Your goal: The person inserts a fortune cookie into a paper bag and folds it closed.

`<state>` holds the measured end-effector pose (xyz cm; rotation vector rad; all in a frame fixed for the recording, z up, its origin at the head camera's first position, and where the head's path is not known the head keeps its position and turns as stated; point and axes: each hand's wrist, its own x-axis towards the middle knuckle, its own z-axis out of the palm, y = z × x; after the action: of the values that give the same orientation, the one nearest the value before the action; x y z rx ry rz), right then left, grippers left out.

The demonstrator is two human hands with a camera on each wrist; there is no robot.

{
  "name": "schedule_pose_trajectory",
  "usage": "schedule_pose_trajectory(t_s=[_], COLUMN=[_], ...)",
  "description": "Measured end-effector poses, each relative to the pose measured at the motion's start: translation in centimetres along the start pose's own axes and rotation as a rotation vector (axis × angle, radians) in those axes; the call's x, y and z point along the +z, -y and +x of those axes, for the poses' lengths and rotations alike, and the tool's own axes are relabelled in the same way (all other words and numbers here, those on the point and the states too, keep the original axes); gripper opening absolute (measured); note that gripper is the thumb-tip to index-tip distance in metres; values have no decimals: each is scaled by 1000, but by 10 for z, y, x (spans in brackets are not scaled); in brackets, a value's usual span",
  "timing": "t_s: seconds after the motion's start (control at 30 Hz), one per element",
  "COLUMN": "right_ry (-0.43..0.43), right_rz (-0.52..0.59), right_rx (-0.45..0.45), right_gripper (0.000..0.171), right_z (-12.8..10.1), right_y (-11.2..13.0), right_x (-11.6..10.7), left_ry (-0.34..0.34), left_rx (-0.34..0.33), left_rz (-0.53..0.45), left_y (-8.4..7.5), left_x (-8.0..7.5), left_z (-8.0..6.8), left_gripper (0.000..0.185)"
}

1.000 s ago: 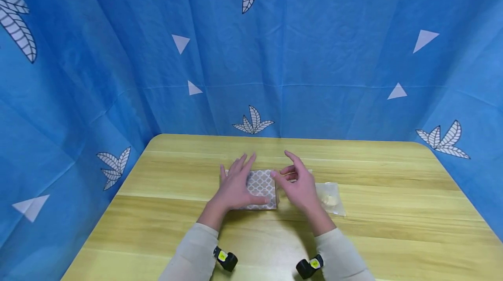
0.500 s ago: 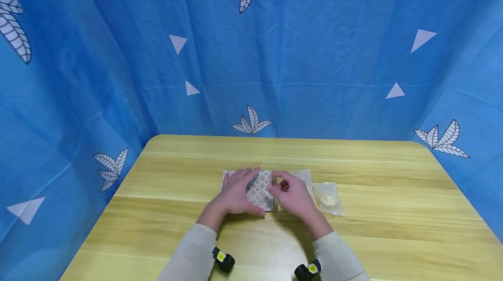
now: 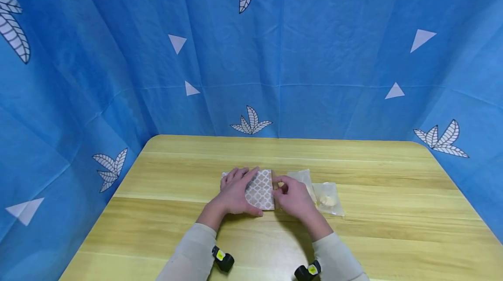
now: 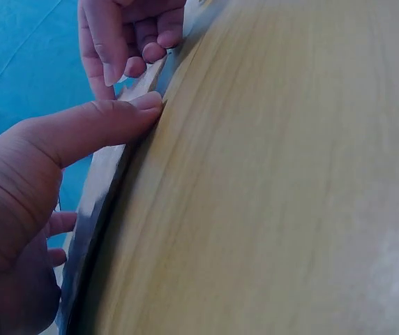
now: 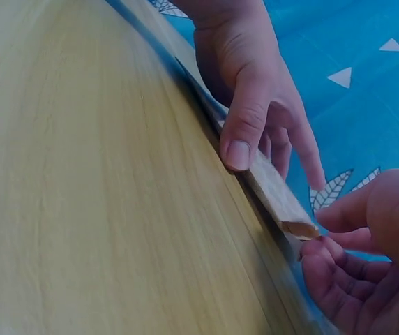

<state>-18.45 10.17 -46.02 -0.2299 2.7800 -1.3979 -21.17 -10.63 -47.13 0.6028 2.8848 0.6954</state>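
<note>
Patterned box (image 3: 260, 192), one; plastic bags (image 3: 329, 199), two

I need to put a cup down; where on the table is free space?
The table is bare right of the small clear bag, along the far edge by the curtain, and left of the left hand. The middle is crowded: patterned board, right hand, bags.
</note>
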Motion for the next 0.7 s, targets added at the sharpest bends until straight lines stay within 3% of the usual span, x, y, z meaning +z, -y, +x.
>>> schedule_pose_trajectory(t_s=[0.4,0.7], right_ry=[0,-50], right_rz=[-34,-45], right_rx=[-17,-47], right_gripper=[28,23], right_z=[-1,0], right_y=[-1,0], right_x=[-3,-2], left_ry=[-59,-79], left_rx=[20,9], left_rz=[-47,-82], left_y=[7,6], left_x=[0,-1], left_z=[-1,-5], left_gripper=[125,127])
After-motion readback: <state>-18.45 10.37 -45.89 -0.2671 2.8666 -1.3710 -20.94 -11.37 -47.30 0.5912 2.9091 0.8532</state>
